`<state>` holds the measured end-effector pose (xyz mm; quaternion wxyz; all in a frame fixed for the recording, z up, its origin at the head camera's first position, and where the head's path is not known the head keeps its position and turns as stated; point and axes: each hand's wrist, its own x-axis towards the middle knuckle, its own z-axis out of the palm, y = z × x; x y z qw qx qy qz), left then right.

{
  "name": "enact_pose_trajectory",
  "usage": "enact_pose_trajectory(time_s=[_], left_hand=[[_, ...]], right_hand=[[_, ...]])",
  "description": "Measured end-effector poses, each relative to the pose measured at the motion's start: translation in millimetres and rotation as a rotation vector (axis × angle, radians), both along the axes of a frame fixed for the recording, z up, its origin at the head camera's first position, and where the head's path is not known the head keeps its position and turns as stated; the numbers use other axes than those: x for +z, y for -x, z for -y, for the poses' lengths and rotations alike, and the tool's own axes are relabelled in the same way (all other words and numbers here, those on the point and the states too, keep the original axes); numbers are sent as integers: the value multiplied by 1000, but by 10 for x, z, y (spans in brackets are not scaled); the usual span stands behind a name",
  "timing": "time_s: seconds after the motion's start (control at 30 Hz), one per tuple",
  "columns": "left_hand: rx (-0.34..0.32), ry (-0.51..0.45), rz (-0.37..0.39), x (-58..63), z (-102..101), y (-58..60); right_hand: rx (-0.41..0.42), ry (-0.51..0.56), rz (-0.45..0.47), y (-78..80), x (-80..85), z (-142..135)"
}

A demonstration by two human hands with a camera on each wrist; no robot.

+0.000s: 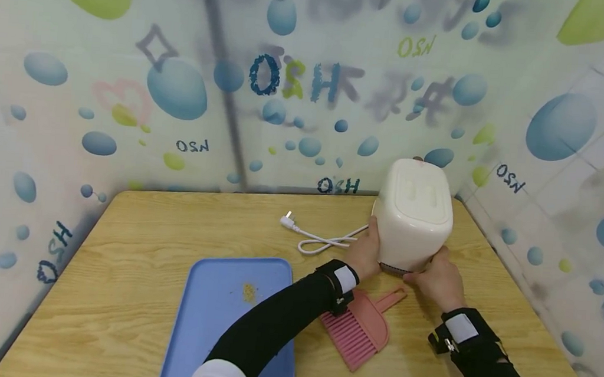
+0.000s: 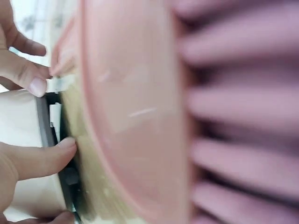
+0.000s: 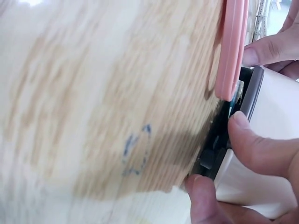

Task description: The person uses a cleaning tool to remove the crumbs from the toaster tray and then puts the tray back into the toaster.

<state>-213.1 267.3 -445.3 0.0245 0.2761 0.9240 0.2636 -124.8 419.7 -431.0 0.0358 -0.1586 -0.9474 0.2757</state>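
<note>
A white rounded appliance (image 1: 417, 209), possibly a toaster, stands at the back right of the table with its dark underside edge (image 3: 252, 95) towards me. My left hand (image 1: 364, 252) grips its left side low down. On the near right, my right hand (image 1: 440, 279) holds the lower edge, the thumb lying against the dark base. The fingers beneath and behind the body are partly hidden. Just in front of the appliance lies a pink hand brush (image 1: 368, 321), its handle pointing at the base. My left wrist passes over the brush's left side.
A white power cord (image 1: 319, 240) with its plug lies looped left of the appliance. Under my left forearm is a blue tray (image 1: 215, 282) with a small heap of tan crumbs (image 1: 249, 292). A patterned cloth wall (image 1: 307, 124) rises behind the wooden table (image 1: 130, 270).
</note>
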Motion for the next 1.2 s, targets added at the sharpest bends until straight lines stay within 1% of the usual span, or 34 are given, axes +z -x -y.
enact_pose_trajectory(time_s=[0.17, 0.33, 0.5, 0.6, 0.8, 0.93, 1.2], left_hand=[[43, -49, 69, 20, -56, -34], [106, -48, 47, 16, -94, -39], [142, -52, 47, 13, -104, -69], [155, -42, 48, 17, -100, -98], [165, -25, 3, 23, -91, -110], [160, -30, 7, 29, -87, -106], [109, -32, 5, -15, -66, -67]], right_hand=[[-46, 1, -11, -8, 17, 14], [-69, -18, -55, 10, 47, 36], [-94, -21, -115, 10, 22, 49], [-101, -21, -134, 12, -7, 52], [-100, -27, -116, 26, 6, 59], [-99, -26, -103, 28, 17, 64], [-63, 3, -82, 1, 1, 43]])
